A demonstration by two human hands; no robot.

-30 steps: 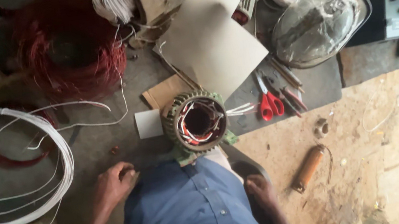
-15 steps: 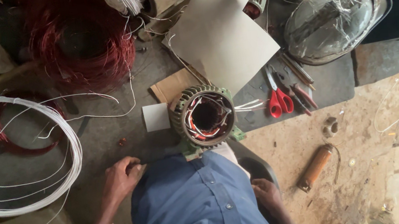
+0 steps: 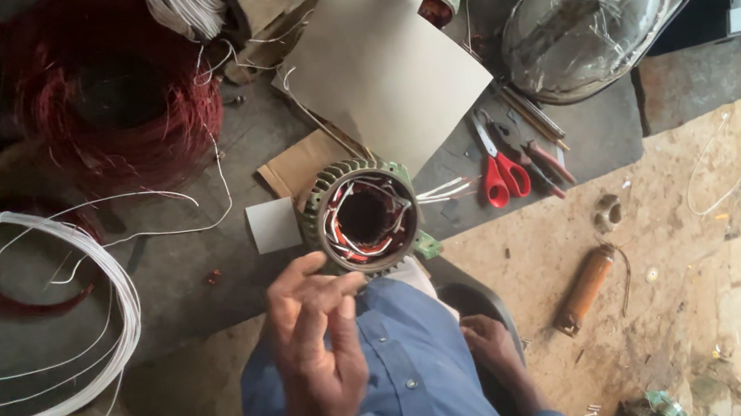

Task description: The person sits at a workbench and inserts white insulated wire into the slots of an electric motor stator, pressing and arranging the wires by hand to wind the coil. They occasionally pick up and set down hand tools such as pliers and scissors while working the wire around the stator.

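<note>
While my left hand [image 3: 317, 341] hovers loosely curled and empty, the green finned motor stator with copper windings [image 3: 364, 217] sits just beyond its fingertips.
Bore axis points up at me; left is nearer, my right hand [image 3: 496, 345] rests low by my blue shirt [image 3: 413, 376], holding nothing that I can see. Versus a second ago, left has lifted off the bench toward the stator rim.

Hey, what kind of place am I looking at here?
Most likely a small motor repair or rewinding workshop. A motor stator with its windings exposed sits on the bench, a bundle of red copper wire and a coil of white wire lie nearby, and red-handled scissors rest among other tools.
</note>
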